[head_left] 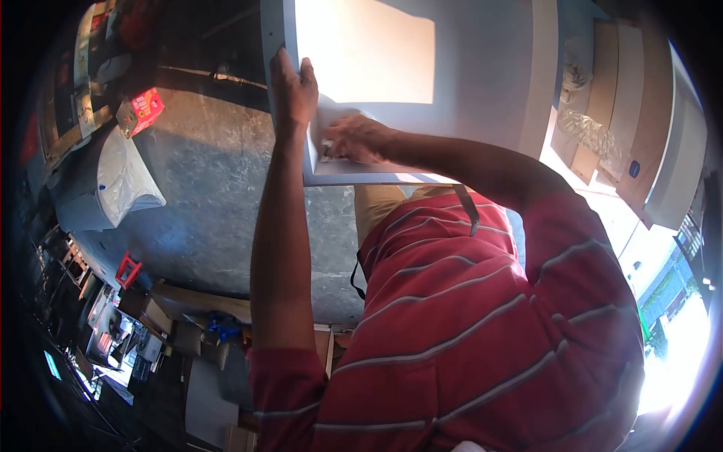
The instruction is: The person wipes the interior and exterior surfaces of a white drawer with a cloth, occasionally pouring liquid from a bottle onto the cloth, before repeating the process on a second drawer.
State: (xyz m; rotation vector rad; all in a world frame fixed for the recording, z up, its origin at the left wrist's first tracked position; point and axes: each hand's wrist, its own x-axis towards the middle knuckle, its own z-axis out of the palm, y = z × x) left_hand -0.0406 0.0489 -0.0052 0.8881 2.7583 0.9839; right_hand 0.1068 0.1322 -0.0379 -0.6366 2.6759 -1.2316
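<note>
A large white box-like panel with raised edges [482,75] lies in front of my body, with bright sunlight across part of its inner face. My left hand [294,92] grips its left edge, thumb on the inner side and fingers around the outside. Inside the near left corner, my right hand [358,138] presses a small pale crumpled piece [327,149] against the surface. Its fingers are bent around that piece, which looks like cloth or paper and is mostly covered.
On the concrete floor [226,211] at the left stand a red box [141,111] and a plastic-wrapped white object [113,181]. A red stool [129,270] is lower left. Wooden boards [640,113] lean at the right.
</note>
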